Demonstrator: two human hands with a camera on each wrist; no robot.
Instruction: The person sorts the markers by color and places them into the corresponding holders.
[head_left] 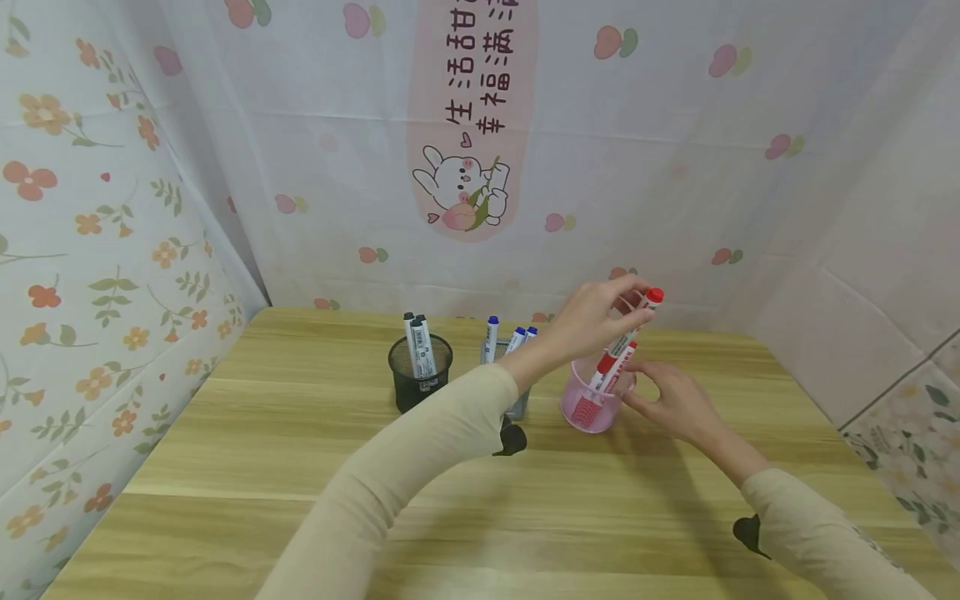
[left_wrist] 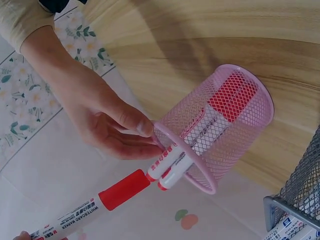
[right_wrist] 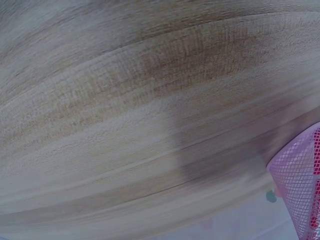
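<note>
My left hand (head_left: pixel 588 321) pinches a red-capped whiteboard marker (left_wrist: pixel 75 217) near its cap end, slanted above a pink mesh pen cup (left_wrist: pixel 227 145). The marker's red lower end points down to the cup's mouth. Inside the cup lean two more red markers (left_wrist: pixel 172 167), their cap ends sticking out past the rim. On the cup's right side my right hand (head_left: pixel 675 400) holds the rim between thumb and fingers. Only a fingertip of the left hand shows in the left wrist view. In the right wrist view just part of the pink cup's wall appears, at the right edge.
Left of the pink cup stands a grey mesh holder (left_wrist: pixel 300 187) with blue-capped markers (head_left: pixel 492 329), partly behind my left forearm. Farther left is a round black mesh cup (head_left: pixel 408 396) with black-capped markers (head_left: pixel 423 350). A patterned curtain (head_left: pixel 315 142) hangs behind the wooden table (head_left: pixel 240 433).
</note>
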